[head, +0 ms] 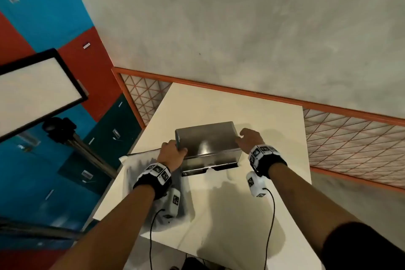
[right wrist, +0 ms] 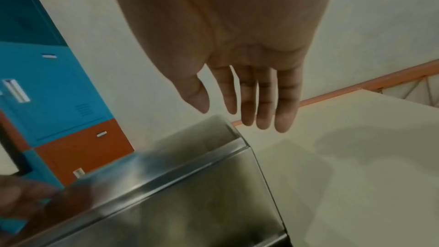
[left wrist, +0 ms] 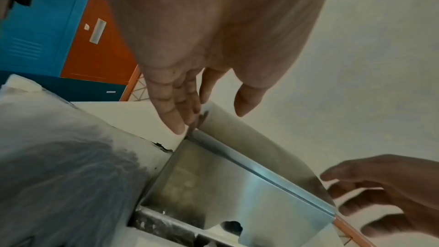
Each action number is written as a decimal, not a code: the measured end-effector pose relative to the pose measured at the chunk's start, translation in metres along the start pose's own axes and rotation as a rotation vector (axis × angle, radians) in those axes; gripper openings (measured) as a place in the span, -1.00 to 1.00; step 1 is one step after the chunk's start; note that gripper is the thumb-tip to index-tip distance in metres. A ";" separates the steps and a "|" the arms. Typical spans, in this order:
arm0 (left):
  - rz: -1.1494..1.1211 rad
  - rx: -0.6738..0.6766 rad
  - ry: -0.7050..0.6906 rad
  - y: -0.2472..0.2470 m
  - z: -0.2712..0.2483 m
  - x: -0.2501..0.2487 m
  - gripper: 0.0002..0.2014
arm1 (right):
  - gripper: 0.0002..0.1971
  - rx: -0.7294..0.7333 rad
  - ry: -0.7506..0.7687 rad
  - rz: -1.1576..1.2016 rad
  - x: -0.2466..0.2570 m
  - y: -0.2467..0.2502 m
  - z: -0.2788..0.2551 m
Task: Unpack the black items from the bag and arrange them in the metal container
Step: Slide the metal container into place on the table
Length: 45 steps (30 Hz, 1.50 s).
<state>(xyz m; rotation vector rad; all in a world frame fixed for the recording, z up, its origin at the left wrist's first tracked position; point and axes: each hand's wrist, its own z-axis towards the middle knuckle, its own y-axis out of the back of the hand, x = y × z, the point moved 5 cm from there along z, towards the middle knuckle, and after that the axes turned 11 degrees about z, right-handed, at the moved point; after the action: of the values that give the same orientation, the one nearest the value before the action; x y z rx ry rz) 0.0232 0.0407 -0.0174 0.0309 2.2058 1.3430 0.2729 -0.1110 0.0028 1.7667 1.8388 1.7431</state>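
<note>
A shiny metal container (head: 210,155) stands on the white table (head: 219,208), its upper face flat and reflective. My left hand (head: 177,146) is at its left end: straight fingers (left wrist: 178,119) touch the left edge and the thumb hovers over the top. My right hand (head: 243,136) is at the right end with its fingers (right wrist: 263,108) straight and just clear of the metal (right wrist: 190,194). A translucent white bag (head: 140,166) with dark contents lies left of the container, under my left wrist, and fills the left of the left wrist view (left wrist: 59,157). No black item is out of the bag.
Blue and red lockers (head: 43,160) line the left. A tripod (head: 87,151) with a framed white panel (head: 37,92) stands by the table's left edge. An orange-framed mesh fence (head: 350,138) runs behind the table. Bare tabletop lies right of and in front of the container.
</note>
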 end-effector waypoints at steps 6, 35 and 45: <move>0.060 0.029 0.089 -0.003 0.012 -0.011 -0.43 | -0.49 0.045 -0.025 -0.016 0.009 -0.017 0.012; 0.089 0.021 0.234 -0.002 0.034 -0.017 -0.38 | -0.63 -0.019 -0.100 0.064 0.018 -0.021 0.037; 0.019 -0.053 0.161 0.010 0.000 -0.016 -0.44 | -0.49 -0.080 -0.063 0.111 0.010 -0.011 0.028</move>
<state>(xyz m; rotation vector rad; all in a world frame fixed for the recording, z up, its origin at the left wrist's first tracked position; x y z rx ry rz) 0.0345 0.0406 -0.0019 -0.0791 2.3058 1.4587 0.2813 -0.0828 -0.0087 1.9038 1.6521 1.7494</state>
